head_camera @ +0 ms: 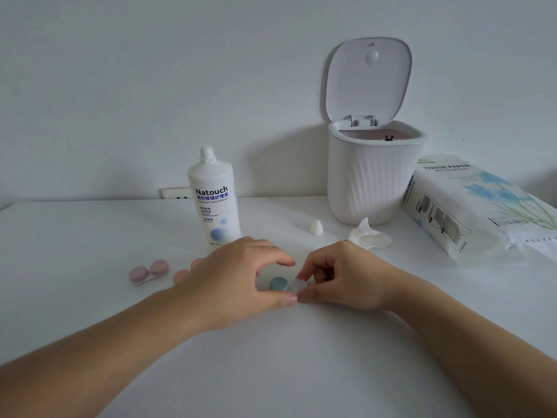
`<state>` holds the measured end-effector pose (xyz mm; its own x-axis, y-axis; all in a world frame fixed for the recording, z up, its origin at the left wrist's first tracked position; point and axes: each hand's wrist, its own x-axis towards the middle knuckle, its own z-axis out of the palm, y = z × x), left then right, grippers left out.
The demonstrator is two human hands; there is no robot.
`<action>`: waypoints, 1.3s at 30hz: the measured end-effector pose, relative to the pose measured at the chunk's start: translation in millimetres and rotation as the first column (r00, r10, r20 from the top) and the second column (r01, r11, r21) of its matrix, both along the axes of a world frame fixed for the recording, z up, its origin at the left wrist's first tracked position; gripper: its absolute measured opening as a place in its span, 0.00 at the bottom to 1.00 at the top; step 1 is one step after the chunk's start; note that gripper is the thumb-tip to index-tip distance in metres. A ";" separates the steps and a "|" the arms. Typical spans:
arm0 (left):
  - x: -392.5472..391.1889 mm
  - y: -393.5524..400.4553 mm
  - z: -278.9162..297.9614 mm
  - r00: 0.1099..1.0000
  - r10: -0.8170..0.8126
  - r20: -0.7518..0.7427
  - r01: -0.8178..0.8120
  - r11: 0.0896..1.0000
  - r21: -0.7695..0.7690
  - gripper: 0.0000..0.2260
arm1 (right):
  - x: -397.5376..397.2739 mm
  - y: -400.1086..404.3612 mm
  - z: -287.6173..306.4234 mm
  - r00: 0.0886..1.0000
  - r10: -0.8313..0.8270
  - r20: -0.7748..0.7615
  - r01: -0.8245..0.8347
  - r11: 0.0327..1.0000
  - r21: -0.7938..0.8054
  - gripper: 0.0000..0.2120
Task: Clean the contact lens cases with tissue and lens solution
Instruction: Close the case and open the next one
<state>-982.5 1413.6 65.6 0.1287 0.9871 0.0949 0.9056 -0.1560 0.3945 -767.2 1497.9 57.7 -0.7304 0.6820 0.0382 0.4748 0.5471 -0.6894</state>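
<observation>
- Two hands met at the green lens case (280, 284), its long axis running left-right between them near the table's (271, 357) front edge.
- Left hand (238, 279) arched around the green cap; right hand (340, 276) pinched the clear cap (300, 285).

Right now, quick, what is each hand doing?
Left hand: thumb and forefinger curled round the green-capped lens case, holding it.
Right hand: fingers pinching the case's clear cap.

Both forearms are showing bare to the frame edge; left hand (238, 276) and right hand (340, 279) are wearing nothing
</observation>
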 end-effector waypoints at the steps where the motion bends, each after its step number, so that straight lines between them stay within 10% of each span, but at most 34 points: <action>1: -0.1 -1.2 -0.4 1.000 0.000 0.012 0.001 1.000 -0.013 0.24 | -0.1 0.1 0.0 1.000 0.001 -0.002 -0.001 1.000 0.001 0.07; 28: 1.0 3.1 -7.0 0.995 -0.008 -0.096 0.015 0.998 0.066 0.23 | -0.4 -0.4 0.1 1.000 -0.005 0.004 0.005 1.000 0.008 0.08; 39: -8.2 20.4 -1.0 0.963 -0.008 0.268 -0.049 0.977 0.207 0.08 | -0.3 -0.6 2.5 1.000 0.006 0.014 -0.006 1.000 0.010 0.06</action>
<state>-990.7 1434.0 64.6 0.0501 0.9433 0.3281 0.7760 -0.2436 0.5818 -767.5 1497.3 60.2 -0.7349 0.6773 0.0354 0.4808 0.5570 -0.6772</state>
